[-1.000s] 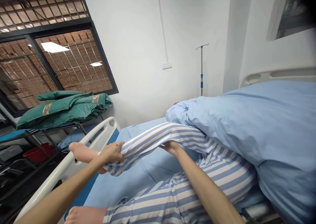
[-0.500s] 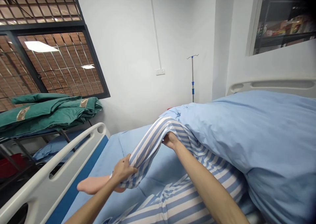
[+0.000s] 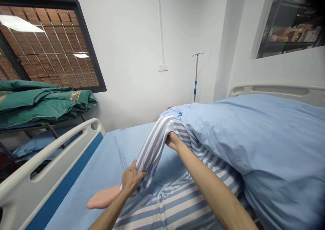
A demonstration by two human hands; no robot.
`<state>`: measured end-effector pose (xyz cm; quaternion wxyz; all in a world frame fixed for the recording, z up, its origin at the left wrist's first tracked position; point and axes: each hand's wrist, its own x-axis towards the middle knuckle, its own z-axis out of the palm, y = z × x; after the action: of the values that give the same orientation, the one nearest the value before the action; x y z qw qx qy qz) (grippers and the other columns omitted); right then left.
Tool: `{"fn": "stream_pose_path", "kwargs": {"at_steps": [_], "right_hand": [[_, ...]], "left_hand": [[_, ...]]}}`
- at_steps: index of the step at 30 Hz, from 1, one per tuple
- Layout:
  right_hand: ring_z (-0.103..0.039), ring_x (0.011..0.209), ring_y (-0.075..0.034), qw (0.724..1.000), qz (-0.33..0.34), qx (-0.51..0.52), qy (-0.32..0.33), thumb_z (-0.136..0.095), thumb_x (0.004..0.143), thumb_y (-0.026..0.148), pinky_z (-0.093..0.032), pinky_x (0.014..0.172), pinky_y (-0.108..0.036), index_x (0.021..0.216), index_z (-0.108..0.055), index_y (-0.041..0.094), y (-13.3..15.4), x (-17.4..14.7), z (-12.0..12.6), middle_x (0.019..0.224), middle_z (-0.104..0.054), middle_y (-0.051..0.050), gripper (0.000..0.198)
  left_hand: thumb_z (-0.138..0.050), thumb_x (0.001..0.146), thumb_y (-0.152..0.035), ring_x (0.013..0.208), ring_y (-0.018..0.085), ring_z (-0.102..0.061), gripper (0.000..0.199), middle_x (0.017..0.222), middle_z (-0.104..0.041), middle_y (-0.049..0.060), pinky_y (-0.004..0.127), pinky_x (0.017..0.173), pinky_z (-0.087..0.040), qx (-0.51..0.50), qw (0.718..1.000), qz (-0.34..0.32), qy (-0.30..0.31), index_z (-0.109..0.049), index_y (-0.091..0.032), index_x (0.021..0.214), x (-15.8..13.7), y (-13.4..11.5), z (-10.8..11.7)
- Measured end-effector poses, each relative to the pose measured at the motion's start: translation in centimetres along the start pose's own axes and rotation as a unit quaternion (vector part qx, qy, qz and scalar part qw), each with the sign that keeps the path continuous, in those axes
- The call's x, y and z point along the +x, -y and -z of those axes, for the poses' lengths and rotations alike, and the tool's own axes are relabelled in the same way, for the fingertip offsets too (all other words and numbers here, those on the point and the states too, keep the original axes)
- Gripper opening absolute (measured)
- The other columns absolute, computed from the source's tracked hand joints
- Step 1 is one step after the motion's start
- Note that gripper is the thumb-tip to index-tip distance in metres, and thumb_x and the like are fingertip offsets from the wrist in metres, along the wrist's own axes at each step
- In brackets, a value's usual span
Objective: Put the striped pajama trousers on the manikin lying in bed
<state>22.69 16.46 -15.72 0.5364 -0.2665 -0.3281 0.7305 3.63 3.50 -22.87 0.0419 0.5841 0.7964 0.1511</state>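
Note:
A bent leg in blue-and-white striped trousers [image 3: 153,143] rises from the bed, its knee up. The bare foot [image 3: 104,198] is smooth and pinkish, like a manikin's, and points left, low over the sheet. My left hand [image 3: 132,176] is closed round the lower shin, above the ankle, over the trouser cloth. Under the bent knee, my right hand [image 3: 173,140] grips the leg from behind; its fingertips are hidden by the cloth. The other striped leg [image 3: 165,209] lies along the near side of the bed.
A blue quilt [image 3: 228,132] covers the body on the right, up to the headboard [image 3: 279,89]. The footboard [image 3: 63,148] stands at left. Beyond it, green folded quilts [image 3: 50,101] lie on another bed. An IV pole [image 3: 196,74] stands by the wall.
The foot and shin have moved right, away from the footboard, and the knee is bent more sharply. Both hands keep their hold. My view has turned slightly right.

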Motion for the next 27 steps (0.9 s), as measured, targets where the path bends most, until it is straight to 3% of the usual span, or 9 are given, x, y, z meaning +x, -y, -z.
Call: {"fn": "stream_pose_path", "kwargs": {"at_steps": [8,13,20,27], "right_hand": [[-0.037,0.046,-0.008,0.999,0.004,0.012,0.047,-0.038,0.056,0.008,-0.03,0.049,-0.02,0.065,-0.05,0.017,-0.7,-0.5,0.4,0.048,-0.046,0.006,0.018],[-0.044,0.053,-0.01,0.998,0.003,0.029,0.06,-0.038,0.058,0.009,-0.033,0.052,-0.021,0.07,-0.054,0.017,-1.6,-1.6,0.0,0.057,-0.055,0.003,0.021],[-0.045,0.053,-0.01,0.994,-0.028,0.083,0.072,-0.039,0.059,0.009,-0.036,0.054,-0.022,0.066,-0.054,0.018,-5.0,-3.3,-0.9,0.058,-0.057,0.003,0.019],[-0.049,0.061,-0.011,0.992,-0.044,0.087,0.081,-0.041,0.061,0.012,-0.039,0.06,-0.024,0.069,-0.057,0.018,-6.6,-4.3,-0.5,0.064,-0.06,0.002,0.019]], "left_hand": [[-0.05,0.059,-0.04,0.075,0.02,-0.054,0.056,0.081,-0.059,0.003,0.025,0.056,-0.032,-0.011,1.0,-0.012,0.017,-0.036,-0.025,0.111,-0.5,0.6,-0.3],[-0.05,0.06,-0.037,0.079,0.021,-0.054,0.06,0.088,-0.059,0.004,0.025,0.059,-0.034,0.034,0.998,-0.029,0.04,-0.032,-0.025,0.117,-0.8,2.4,2.5],[-0.05,0.058,-0.037,0.08,0.023,-0.054,0.052,0.088,-0.06,0.003,0.026,0.059,-0.034,0.143,0.987,-0.063,0.031,-0.04,-0.027,0.108,-1.4,6.4,7.7],[-0.048,0.059,-0.038,0.081,0.022,-0.053,0.06,0.093,-0.059,0.006,0.027,0.063,-0.035,0.187,0.979,-0.059,0.05,-0.036,-0.025,0.116,-2.1,7.3,9.4]]}}
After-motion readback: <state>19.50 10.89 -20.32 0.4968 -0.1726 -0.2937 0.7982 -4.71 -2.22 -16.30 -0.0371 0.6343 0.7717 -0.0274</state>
